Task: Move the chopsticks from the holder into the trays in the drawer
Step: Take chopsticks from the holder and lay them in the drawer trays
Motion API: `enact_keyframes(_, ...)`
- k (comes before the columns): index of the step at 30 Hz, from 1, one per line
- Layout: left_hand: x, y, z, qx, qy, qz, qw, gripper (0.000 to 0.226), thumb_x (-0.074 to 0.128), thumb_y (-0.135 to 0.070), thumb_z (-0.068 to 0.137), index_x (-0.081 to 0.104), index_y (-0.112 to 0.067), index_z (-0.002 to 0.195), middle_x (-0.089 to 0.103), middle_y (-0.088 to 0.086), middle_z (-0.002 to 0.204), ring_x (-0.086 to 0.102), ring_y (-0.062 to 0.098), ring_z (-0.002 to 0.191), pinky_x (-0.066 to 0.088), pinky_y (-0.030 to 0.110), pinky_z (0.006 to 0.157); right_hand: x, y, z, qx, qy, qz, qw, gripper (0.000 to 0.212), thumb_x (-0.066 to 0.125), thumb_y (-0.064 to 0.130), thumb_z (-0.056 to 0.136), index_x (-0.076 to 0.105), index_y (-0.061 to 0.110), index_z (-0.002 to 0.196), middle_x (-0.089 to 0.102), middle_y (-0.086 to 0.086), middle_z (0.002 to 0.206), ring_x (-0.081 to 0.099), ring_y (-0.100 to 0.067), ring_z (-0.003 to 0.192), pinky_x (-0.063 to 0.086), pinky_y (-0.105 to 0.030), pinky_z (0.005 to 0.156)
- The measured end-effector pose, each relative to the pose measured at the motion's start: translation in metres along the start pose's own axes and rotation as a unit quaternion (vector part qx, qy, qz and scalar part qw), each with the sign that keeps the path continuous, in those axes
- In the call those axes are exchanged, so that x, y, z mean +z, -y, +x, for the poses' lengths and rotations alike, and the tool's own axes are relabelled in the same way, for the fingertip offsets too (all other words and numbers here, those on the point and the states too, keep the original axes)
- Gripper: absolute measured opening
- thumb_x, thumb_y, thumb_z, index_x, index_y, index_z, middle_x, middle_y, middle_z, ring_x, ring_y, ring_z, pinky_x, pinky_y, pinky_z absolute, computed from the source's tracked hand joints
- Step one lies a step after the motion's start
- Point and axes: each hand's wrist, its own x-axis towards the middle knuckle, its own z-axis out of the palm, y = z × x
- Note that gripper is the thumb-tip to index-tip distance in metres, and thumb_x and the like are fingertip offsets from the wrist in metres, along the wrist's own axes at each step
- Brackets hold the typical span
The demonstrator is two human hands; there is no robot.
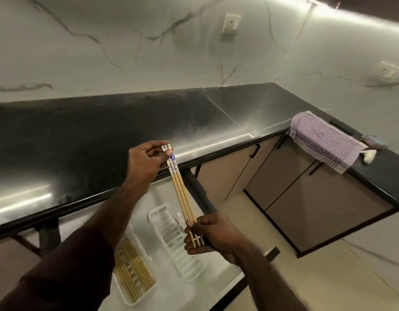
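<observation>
Apparently three chopsticks, both hands' curled fingers pinching opposite ends.

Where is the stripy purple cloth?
In the head view it lies far right, draped over the front edge of the black counter, above the cabinet doors. The stripy purple cloth is well away from both hands.
</observation>
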Motion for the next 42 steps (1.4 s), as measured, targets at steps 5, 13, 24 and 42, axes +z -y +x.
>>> enact_keyframes(5,-0.007,0.051,0.012,-0.05,0.006,0.048,0.998,0.025,0.066,0.0,0.085,0.066,-0.006,0.109,0.073,0.008,0.094,0.073,0.014,0.082,0.059,0.022,0.069,-0.007,-0.029,0.038,0.05,0.004,0.009,0.999,0.028,0.07,0.019,0.09,0.071,-0.009,0.097,0.07,-0.022,0.085,0.071,-0.032,0.08,0.061,-0.047,0.081)
enact_keyframes(13,-0.003,0.145,0.004,-0.112,-0.008,0.184,0.976,0.031,0.066,0.001,0.087,0.066,-0.005,0.117,0.07,0.014,0.097,0.072,0.024,0.081,0.062,0.039,0.074,-0.028,-0.084,0.084,0.14,0.004,-0.026,0.99,0.026,0.07,0.01,0.089,0.068,-0.015,0.095,0.066,-0.022,0.077,0.066,-0.031,0.07,0.061,-0.046,0.076)
enact_keyframes(24,-0.012,0.228,0.007,-0.122,0.061,0.523,0.841,0.038,0.065,-0.027,0.09,0.06,-0.012,0.125,0.064,0.012,0.117,0.057,0.028,0.108,0.045,0.039,0.092,-0.036,-0.135,0.132,0.128,-0.052,-0.244,0.96,0.012,0.068,0.015,0.089,0.071,0.011,0.078,0.075,-0.015,0.083,0.071,-0.02,0.066,0.063,-0.036,0.067)
enact_keyframes(42,-0.021,0.247,-0.015,0.009,0.116,0.73,0.674,0.045,0.051,-0.054,0.091,0.061,-0.024,0.123,0.062,0.002,0.126,0.051,0.024,0.114,0.036,0.046,0.086,-0.021,-0.166,0.148,0.066,-0.085,-0.422,0.9,0.023,0.066,0.034,0.091,0.07,0.014,0.102,0.072,0.002,0.094,0.07,-0.012,0.084,0.052,-0.019,0.073)
